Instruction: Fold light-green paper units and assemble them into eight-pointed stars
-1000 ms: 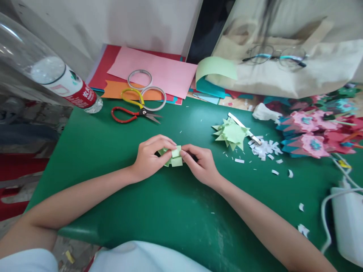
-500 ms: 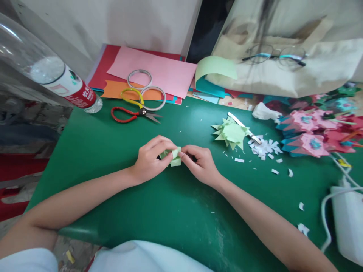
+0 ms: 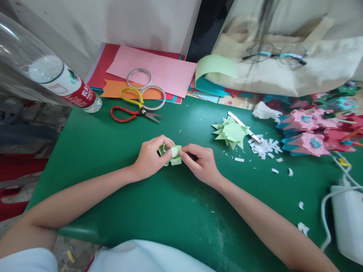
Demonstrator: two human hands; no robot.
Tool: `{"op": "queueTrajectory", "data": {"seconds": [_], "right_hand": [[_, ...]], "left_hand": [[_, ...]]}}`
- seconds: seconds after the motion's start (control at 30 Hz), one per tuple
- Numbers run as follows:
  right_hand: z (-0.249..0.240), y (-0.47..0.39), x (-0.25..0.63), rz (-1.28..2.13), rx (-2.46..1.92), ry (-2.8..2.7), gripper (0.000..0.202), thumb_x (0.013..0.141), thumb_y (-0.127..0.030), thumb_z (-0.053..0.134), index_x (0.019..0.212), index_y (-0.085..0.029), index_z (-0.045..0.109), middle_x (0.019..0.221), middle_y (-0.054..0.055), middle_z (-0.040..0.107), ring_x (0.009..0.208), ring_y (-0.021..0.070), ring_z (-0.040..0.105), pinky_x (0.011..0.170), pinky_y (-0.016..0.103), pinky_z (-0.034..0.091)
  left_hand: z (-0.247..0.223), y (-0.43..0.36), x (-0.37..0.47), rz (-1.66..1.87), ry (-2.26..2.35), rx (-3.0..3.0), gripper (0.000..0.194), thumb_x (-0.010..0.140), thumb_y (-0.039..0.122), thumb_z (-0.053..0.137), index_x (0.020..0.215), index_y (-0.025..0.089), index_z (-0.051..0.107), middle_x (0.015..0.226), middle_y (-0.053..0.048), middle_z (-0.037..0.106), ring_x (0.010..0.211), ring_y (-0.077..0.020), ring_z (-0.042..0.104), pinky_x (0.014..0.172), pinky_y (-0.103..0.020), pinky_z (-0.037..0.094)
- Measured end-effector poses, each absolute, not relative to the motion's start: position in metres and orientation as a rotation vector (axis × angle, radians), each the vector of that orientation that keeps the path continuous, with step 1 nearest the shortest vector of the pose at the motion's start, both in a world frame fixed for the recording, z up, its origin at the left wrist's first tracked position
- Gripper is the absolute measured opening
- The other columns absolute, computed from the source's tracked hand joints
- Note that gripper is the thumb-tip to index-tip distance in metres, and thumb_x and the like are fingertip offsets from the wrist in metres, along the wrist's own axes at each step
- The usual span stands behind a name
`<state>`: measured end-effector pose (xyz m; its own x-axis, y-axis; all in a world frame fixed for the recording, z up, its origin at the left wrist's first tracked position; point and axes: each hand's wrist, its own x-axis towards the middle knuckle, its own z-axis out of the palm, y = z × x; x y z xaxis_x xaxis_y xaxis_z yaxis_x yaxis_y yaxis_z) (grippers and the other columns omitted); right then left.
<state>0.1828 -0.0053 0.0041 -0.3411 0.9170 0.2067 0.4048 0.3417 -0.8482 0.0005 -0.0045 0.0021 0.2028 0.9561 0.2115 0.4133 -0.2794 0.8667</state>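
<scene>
Over the middle of the green table (image 3: 119,215), a small piece of folded light-green paper (image 3: 176,151) is held between both hands. My left hand (image 3: 150,158) grips it from the left, thumb across the front and fingers curled behind. On its right edge, my right hand (image 3: 202,162) pinches a flap with thumb and forefinger; the other fingers are curled. Part of the paper is hidden behind the left fingers. To the right lies a spiky light-green paper piece (image 3: 234,132) with pointed tips, and a slim metal tool (image 3: 245,128), perhaps tweezers, rests against it.
Red-and-yellow-handled scissors (image 3: 140,109) and two rolls of tape (image 3: 153,98) lie near coloured paper sheets (image 3: 159,68). A plastic bottle (image 3: 62,79) stands left. Paper flowers (image 3: 314,128), white paper scraps (image 3: 265,147) and a white power strip (image 3: 348,223) are at right. Glasses (image 3: 273,54) rest on a cloth bag.
My left hand has shifted slightly and its fingers have lifted a little, so more of the green paper shows. The right hand keeps its pinch almost in the same spot.
</scene>
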Motion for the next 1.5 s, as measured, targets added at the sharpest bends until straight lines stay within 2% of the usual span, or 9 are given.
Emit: {"op": "queueTrajectory", "data": {"seconds": [0.13,0.3,0.4,0.6,0.7,0.83,0.93,1.13,1.5], "right_hand": [[0.0052,-0.006,0.1827,0.929,-1.173,-1.885,0.023,0.09,-0.026,0.054,0.07,-0.018,0.062,0.055,-0.003,0.05,0.05,0.0076,0.04,0.052,0.023,0.032],[0.0062,-0.0065,0.1826,0.922,-1.191,-1.873,0.024,0.091,-0.026,0.054,0.071,-0.018,0.063,0.056,-0.002,0.051,0.05,0.0075,0.04,0.051,0.023,0.031],[0.0069,-0.0064,0.1824,0.914,-1.189,-1.877,0.024,0.091,-0.026,0.054,0.07,-0.018,0.064,0.056,-0.002,0.051,0.05,0.0074,0.041,0.051,0.023,0.031],[0.0068,-0.0065,0.1826,0.913,-1.19,-1.867,0.024,0.09,-0.024,0.054,0.069,-0.017,0.063,0.055,-0.003,0.05,0.049,0.007,0.039,0.05,0.023,0.031],[0.0063,-0.0067,0.1828,0.903,-1.195,-1.873,0.024,0.09,-0.023,0.054,0.069,-0.017,0.063,0.055,-0.003,0.05,0.049,0.0067,0.039,0.05,0.023,0.031],[0.0066,-0.0069,0.1831,0.904,-1.223,-1.882,0.025,0.09,-0.026,0.053,0.068,-0.017,0.063,0.054,-0.002,0.051,0.048,0.0072,0.039,0.05,0.023,0.031],[0.0068,-0.0069,0.1834,0.904,-1.201,-1.886,0.026,0.09,-0.025,0.053,0.067,-0.017,0.062,0.053,-0.003,0.05,0.048,0.0072,0.039,0.05,0.023,0.031],[0.006,-0.0068,0.1828,0.897,-1.176,-1.896,0.026,0.09,-0.025,0.053,0.067,-0.018,0.062,0.052,-0.003,0.047,0.049,0.0079,0.039,0.051,0.024,0.031],[0.0053,-0.0067,0.1827,0.871,-1.154,-1.912,0.025,0.09,-0.022,0.052,0.067,-0.018,0.062,0.052,-0.003,0.048,0.05,0.0079,0.04,0.051,0.023,0.031]], "left_hand": [[0.0032,-0.0033,0.0022,1.058,1.265,1.659,0.011,0.077,0.015,0.064,0.072,0.019,0.056,0.083,0.0,0.072,0.072,-0.0106,0.067,0.061,-0.021,0.049],[0.003,-0.0013,0.0024,1.091,1.181,1.443,0.01,0.077,0.019,0.067,0.071,0.018,0.058,0.079,-0.001,0.072,0.074,-0.0119,0.068,0.064,-0.022,0.054],[0.0023,0.0,0.0009,1.073,1.153,1.374,0.008,0.076,0.02,0.068,0.074,0.018,0.06,0.075,-0.001,0.07,0.068,-0.0109,0.065,0.059,-0.021,0.052],[0.0034,0.0018,-0.0011,1.045,1.145,1.443,0.003,0.077,0.015,0.063,0.077,0.018,0.062,0.074,0.0,0.068,0.067,-0.0108,0.063,0.059,-0.021,0.05],[0.0049,0.0018,-0.002,1.019,1.155,1.519,0.007,0.078,0.014,0.059,0.079,0.019,0.064,0.075,0.001,0.067,0.066,-0.01,0.061,0.059,-0.02,0.048],[0.0059,0.0001,-0.0027,0.991,1.112,1.558,0.006,0.081,0.02,0.059,0.084,0.019,0.065,0.074,0.001,0.066,0.062,-0.0099,0.058,0.053,-0.02,0.045],[0.0047,-0.0011,-0.0016,0.994,1.149,1.549,0.009,0.08,0.027,0.067,0.084,0.02,0.065,0.075,0.0,0.067,0.063,-0.0104,0.059,0.056,-0.021,0.047],[0.0032,0.0007,0.0005,1.005,1.202,1.51,0.011,0.08,0.03,0.071,0.081,0.02,0.07,0.074,0.0,0.071,0.062,-0.0104,0.061,0.054,-0.02,0.048],[0.004,0.0019,0.0011,1.038,1.184,1.493,0.009,0.079,0.027,0.072,0.075,0.019,0.069,0.073,0.0,0.072,0.066,-0.0116,0.066,0.058,-0.021,0.051]]}}
